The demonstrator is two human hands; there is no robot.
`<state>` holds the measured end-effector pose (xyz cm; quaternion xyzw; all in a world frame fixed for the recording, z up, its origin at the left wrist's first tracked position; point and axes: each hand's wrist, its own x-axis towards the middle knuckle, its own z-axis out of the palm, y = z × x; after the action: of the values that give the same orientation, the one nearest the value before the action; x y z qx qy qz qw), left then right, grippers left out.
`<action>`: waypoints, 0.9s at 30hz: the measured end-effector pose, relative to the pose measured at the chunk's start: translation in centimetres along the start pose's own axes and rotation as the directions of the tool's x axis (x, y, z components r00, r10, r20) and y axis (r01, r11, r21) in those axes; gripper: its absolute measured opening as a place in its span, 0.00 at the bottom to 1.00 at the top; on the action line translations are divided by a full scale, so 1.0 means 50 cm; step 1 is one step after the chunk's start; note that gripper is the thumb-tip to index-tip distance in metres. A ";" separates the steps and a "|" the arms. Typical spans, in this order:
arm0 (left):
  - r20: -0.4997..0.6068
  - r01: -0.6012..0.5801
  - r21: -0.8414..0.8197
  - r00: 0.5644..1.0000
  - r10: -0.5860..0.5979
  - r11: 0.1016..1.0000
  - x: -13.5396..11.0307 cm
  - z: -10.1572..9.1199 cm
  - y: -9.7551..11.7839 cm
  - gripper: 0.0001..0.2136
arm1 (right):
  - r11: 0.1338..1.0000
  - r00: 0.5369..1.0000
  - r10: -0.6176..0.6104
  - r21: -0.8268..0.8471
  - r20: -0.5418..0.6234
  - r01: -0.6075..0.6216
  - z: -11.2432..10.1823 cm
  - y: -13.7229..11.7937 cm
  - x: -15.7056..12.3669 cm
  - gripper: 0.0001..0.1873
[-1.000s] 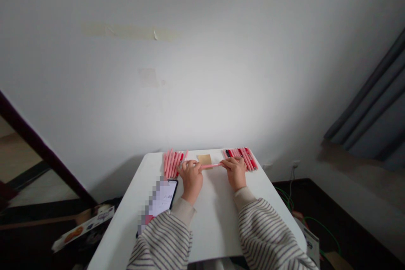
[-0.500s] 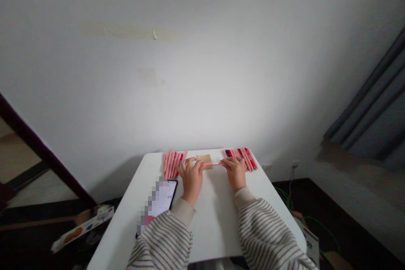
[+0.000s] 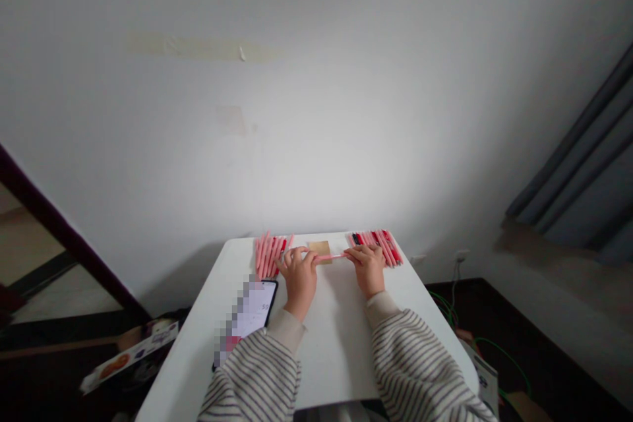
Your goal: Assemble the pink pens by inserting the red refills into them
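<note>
A pink pen [image 3: 330,256] is held level between my two hands above the white table [image 3: 336,336]. My left hand [image 3: 299,278] pinches its left end and my right hand [image 3: 368,268] grips its right end, both with curled fingers. Just left of my left hand lies a row of several pink pens [image 3: 270,254]. A second row of pink and red pens [image 3: 378,245] lies beside my right hand at the table's far right. A small tan card [image 3: 320,248] lies behind the held pen.
A phone [image 3: 250,316] with a lit screen lies on the table's left side by my left sleeve. A white wall stands right behind the table. A box [image 3: 129,355] lies on the dark floor at left, and green cables [image 3: 448,310] at right.
</note>
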<state>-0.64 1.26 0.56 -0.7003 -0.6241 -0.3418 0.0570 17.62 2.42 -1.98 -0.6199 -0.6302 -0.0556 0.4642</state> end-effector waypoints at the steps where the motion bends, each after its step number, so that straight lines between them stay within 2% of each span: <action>1: 0.002 0.001 0.004 1.000 -0.001 1.000 0.000 0.000 0.000 0.09 | 1.000 1.000 -0.001 0.002 0.000 0.001 0.000 0.000 0.000 0.11; 18: 0.039 0.030 0.017 0.999 -0.031 0.999 0.001 0.001 0.002 0.12 | 1.000 1.000 -0.005 0.017 0.016 0.005 0.001 0.004 0.001 0.14; 27: 0.053 0.031 0.006 0.998 -0.032 0.999 0.001 0.000 0.000 0.08 | 1.000 1.000 0.014 0.017 -0.001 -0.014 0.006 0.006 -0.002 0.15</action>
<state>-0.64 1.31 0.59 -0.6990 -0.6373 -0.3224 0.0369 17.69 2.59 -2.37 -0.6205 -0.6258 -0.0475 0.4702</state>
